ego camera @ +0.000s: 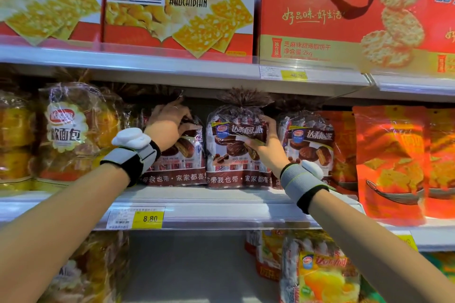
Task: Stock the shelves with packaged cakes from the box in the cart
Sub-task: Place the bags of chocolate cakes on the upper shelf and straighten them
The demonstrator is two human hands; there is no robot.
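Note:
Three brown bags of chocolate pie cakes stand upright in a row on the middle shelf (pixel 221 204). My left hand (pixel 170 125) grips the top of the left bag (pixel 182 162), fingers curled over its upper edge. My right hand (pixel 264 142) holds the right side of the middle bag (pixel 234 152), thumb across its front. A third bag (pixel 310 145) stands just right of my right hand, touching the middle one. The cart and its box are out of view.
Bags of soft bread (pixel 66 130) fill the shelf's left end, and orange snack bags (pixel 391 160) its right. Biscuit boxes (pixel 179 15) and a red rice-cracker carton (pixel 320 12) sit on the shelf above. Below are yellow pie bags (pixel 325 278) and an open gap (pixel 187 268).

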